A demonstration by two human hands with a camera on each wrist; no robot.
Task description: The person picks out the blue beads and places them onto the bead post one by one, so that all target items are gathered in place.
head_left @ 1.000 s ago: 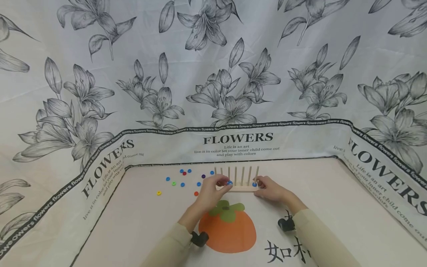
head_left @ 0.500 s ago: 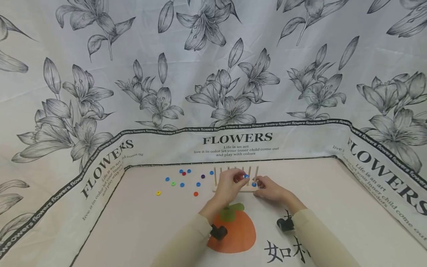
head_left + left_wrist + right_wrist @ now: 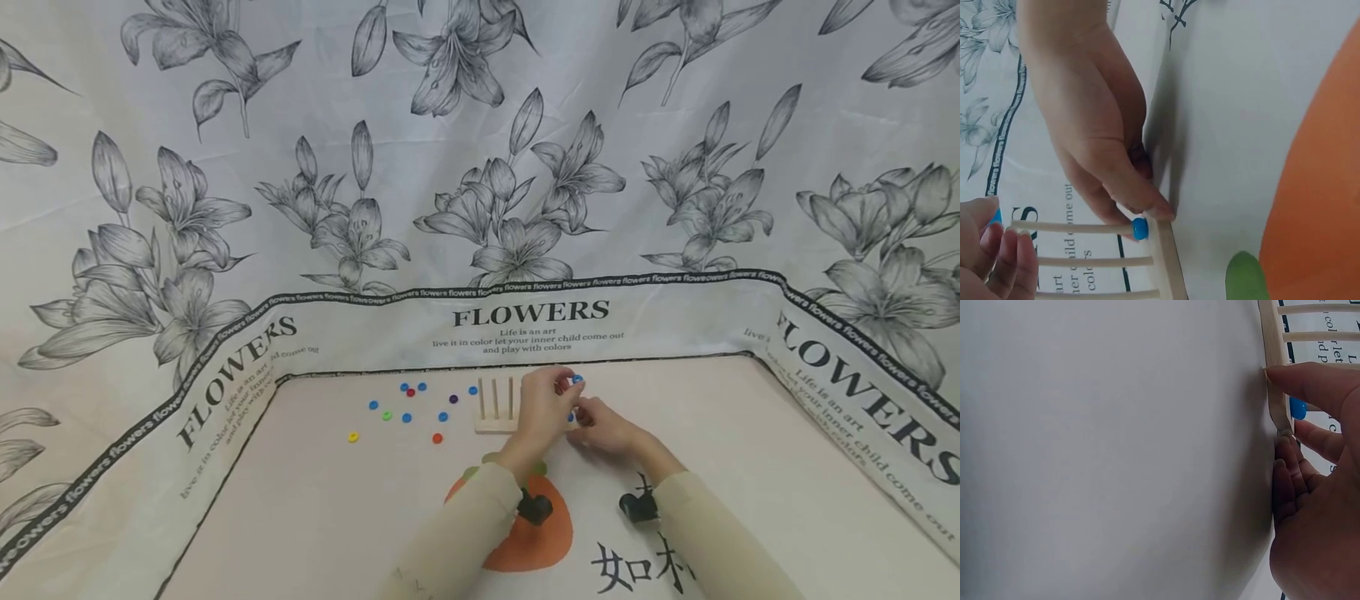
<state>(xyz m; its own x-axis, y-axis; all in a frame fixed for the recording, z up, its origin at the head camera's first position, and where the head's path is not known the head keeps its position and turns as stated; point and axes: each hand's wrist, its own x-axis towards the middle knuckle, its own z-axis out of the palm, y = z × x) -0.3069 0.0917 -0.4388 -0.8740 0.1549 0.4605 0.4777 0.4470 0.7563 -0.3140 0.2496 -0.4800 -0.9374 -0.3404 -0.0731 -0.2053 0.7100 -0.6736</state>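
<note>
My left hand [image 3: 542,412] pinches a blue bead [image 3: 577,379] at the top of the rightmost peg of a wooden peg rack [image 3: 491,425]. In the left wrist view only a sliver of that bead [image 3: 996,217] shows behind the fingers, at the peg's tip. Whether the peg has entered its hole I cannot tell. My right hand [image 3: 609,427] grips the rack's right end, thumb against the front of the base [image 3: 1277,356]. Another blue bead [image 3: 1140,229] sits at the bottom of that same end peg. The left hand hides the rack's middle pegs in the head view.
Left of the rack lie several loose beads: blue ones [image 3: 407,418], a yellow one [image 3: 354,437], a green one [image 3: 387,416], an orange-red one [image 3: 437,438] and a dark purple one [image 3: 453,399]. A printed persimmon [image 3: 543,542] marks the cloth. Flower-patterned fabric [image 3: 525,325] rises behind.
My left hand has moved right and up with the blue bead, from the rack's left part to the top of the rightmost peg. The right hand stays on the rack's end.
</note>
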